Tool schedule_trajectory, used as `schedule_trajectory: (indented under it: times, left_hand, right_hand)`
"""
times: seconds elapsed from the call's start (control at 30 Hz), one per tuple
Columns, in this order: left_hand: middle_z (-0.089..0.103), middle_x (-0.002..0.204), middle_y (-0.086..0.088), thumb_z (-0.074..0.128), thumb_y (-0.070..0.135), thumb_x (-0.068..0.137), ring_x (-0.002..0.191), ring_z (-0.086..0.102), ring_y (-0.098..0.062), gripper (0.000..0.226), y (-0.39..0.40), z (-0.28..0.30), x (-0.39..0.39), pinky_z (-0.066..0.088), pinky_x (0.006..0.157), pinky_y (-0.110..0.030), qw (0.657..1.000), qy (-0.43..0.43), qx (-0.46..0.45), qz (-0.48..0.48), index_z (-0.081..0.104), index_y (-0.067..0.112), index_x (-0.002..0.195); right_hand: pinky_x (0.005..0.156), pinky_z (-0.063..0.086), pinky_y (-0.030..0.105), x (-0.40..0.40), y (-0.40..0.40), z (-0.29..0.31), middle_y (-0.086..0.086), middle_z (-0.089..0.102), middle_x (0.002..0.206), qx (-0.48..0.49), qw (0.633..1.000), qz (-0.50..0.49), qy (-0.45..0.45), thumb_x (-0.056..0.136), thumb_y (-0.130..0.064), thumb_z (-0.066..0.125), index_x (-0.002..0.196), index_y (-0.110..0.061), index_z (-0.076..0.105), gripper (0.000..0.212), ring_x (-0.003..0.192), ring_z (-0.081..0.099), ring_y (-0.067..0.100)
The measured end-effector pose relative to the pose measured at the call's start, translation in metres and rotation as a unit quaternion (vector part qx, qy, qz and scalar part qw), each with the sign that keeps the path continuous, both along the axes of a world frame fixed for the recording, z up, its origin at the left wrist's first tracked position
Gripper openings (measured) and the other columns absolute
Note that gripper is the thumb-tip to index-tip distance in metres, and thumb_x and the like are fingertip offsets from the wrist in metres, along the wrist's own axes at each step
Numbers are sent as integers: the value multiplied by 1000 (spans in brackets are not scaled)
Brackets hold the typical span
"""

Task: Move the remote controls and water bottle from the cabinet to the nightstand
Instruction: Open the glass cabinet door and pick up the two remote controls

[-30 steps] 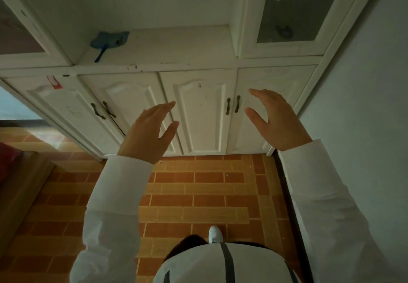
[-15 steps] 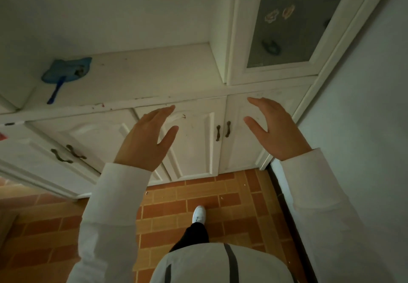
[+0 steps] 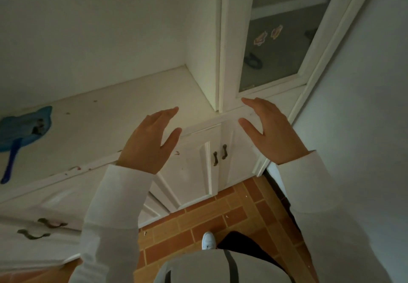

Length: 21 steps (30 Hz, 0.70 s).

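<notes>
A: What do you see from the head camera?

B: A person stands in front of a big white cabinet [image 3: 132, 110]. Both arms are up, in long white sleeves [image 3: 114, 207].

A: What are the hands doing?

B: The left hand [image 3: 150, 143] is spread open, fingers straight, thumb out to the side. It holds nothing. It is raised in front of the edge of the cabinet's flat shelf. The right hand [image 3: 269, 132] is open too, with the fingers curved a little. It is empty as well, and it is up in front of the bottom of the glass door [image 3: 280, 40].

A: Where are the remotes and the water bottle?

B: I cannot see them anywhere in this view. The nightstand does not show either.

A: What is on the shelf?

B: A blue dustpan [image 3: 19, 132] lies flat far to the left, with its handle pointing to the front edge. It is well apart from both hands.

A: And behind the glass?

B: Two little stickers [image 3: 268, 35] on the glass and something dark that I cannot make out.

A: What is lower down?

B: White cupboard doors with dark handles [image 3: 219, 156], all closed. Under them is an orange brick-pattern floor [image 3: 198, 223], and one white shoe [image 3: 208, 240] stands on it
</notes>
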<state>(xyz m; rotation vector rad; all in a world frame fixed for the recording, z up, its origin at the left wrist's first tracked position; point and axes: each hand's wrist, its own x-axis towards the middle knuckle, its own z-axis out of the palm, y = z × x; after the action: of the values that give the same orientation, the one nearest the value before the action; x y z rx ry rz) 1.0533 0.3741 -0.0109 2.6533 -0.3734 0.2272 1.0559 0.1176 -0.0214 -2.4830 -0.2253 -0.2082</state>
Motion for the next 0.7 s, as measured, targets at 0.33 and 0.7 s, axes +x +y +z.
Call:
schedule_trajectory:
  times: [0.33,0.7]
  left_hand:
    - [53,136,-2,48,31,93,121,53,-22,46,-15,19,39,44,101,-43,998,-39,-28,-34,43,21,137]
    - [55,134,-3,50,30,92,114,58,-23,46,-44,95,80,45,97,-35,982,-163,-63,-73,46,19,136]
  right_hand:
    - [111,31,30,21,-3,27,4,45,142,-31,998,-27,-44,94,-40,44,139,-18,38,51,132,40,19]
    - [101,32,21,56,-27,114,3,49,136,-35,984,-29,-174,93,-40,46,139,-17,40,51,123,46,15]
